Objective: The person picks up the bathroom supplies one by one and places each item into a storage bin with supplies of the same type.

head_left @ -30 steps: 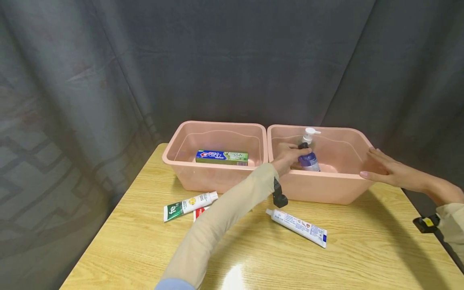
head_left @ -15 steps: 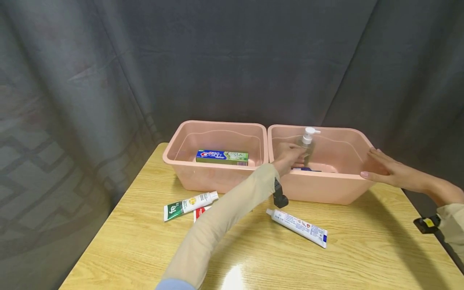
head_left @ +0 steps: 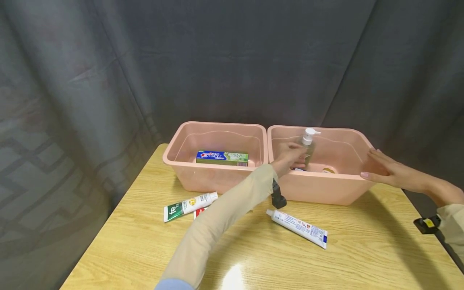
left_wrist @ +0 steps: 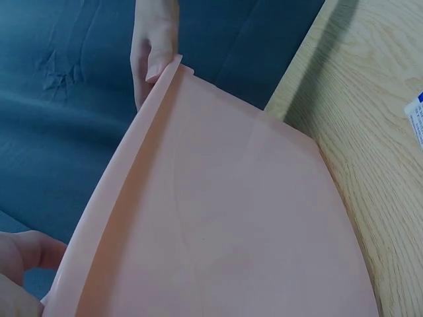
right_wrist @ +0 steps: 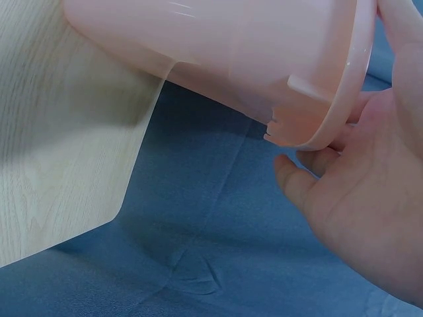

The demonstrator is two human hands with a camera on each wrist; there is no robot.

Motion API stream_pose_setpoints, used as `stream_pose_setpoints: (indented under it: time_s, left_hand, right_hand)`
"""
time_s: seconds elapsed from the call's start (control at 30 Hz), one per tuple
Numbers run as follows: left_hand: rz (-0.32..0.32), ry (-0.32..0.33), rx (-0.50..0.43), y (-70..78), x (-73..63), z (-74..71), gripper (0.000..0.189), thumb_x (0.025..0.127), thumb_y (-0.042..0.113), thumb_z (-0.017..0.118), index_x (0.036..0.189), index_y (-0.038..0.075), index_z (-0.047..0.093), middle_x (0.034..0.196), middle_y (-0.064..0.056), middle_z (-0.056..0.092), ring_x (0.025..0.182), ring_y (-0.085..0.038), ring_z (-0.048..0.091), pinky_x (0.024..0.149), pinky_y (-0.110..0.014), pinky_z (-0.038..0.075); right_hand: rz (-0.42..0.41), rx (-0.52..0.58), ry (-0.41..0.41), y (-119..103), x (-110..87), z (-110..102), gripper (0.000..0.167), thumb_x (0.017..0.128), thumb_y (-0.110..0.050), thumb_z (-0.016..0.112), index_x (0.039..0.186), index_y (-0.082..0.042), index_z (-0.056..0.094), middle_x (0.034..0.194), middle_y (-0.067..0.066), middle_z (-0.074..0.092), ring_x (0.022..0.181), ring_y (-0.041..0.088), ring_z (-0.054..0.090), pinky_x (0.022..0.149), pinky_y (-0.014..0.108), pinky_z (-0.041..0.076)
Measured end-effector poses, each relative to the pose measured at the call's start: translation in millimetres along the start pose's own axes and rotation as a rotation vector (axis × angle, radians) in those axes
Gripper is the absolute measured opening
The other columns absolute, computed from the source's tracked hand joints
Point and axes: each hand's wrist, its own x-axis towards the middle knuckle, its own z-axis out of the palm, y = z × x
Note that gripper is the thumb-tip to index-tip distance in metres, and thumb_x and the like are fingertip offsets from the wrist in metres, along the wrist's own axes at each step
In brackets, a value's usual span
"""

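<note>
My left hand (head_left: 290,156) reaches over the front rim into the right pink bin (head_left: 326,189), fingers relaxed and slightly apart. Beside its fingertips a clear pump bottle (head_left: 309,151) with a white pump top stands upright. Low in that bin, mostly hidden by the front wall, a rounded tan-and-white item (head_left: 328,170) shows. My right hand (head_left: 396,173) rests on the same bin's right end, fingers extended along the rim and thumb at the front corner; the right wrist view shows this hand (right_wrist: 370,198) against the rim too.
The left pink bin (head_left: 210,177) contains a Crest toothpaste box (head_left: 222,158). In front lie a green-and-white tube (head_left: 190,205), a red-and-white item (head_left: 200,212) partly under my left sleeve, and a white toothpaste tube (head_left: 299,228). Dark curtain (head_left: 232,60) hangs behind the table (head_left: 348,266).
One second ago my left hand held a purple bottle; it dropped low in the right bin and its purple body is now out of sight. The right hand has stayed put.
</note>
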Motion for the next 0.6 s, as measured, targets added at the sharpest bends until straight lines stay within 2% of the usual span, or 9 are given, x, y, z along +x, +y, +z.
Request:
stream_pose_setpoints:
  time_s: [0.23, 0.37, 0.6]
  left_hand:
    - [-0.017, -0.022, -0.043, 0.5, 1.6, -0.8, 0.007, 0.089, -0.002, 0.070, 0.096, -0.001, 0.070, 0.089, -0.020, 0.072, 0.085, -0.038, 0.072, 0.079, -0.048, 0.057]
    - [-0.017, -0.035, -0.041, 1.5, 1.4, -1.2, 0.007, 0.089, -0.001, 0.069, 0.096, 0.000, 0.071, 0.083, -0.016, 0.072, 0.086, -0.037, 0.072, 0.078, -0.045, 0.058]
    - [-0.008, -0.059, -0.042, 1.9, 0.9, -2.1, 0.006, 0.089, 0.000, 0.069, 0.095, 0.002, 0.070, 0.092, -0.019, 0.073, 0.088, -0.036, 0.072, 0.078, -0.044, 0.058]
  right_hand:
    - [0.000, -0.001, 0.007, -0.2, 0.4, -0.3, 0.096, 0.097, -0.035, 0.058, 0.157, -0.014, -0.014, 0.158, 0.015, -0.029, 0.139, 0.047, -0.028, 0.092, 0.084, -0.003]
    - [0.002, 0.001, 0.004, 0.7, 0.1, -0.4, 0.096, 0.097, -0.035, 0.058, 0.157, -0.013, -0.014, 0.158, 0.015, -0.029, 0.139, 0.048, -0.028, 0.092, 0.084, -0.003]
    - [0.000, 0.003, 0.002, 1.3, -0.4, -0.6, 0.095, 0.098, -0.035, 0.058, 0.157, -0.013, -0.013, 0.158, 0.015, -0.029, 0.139, 0.048, -0.029, 0.092, 0.084, -0.003]
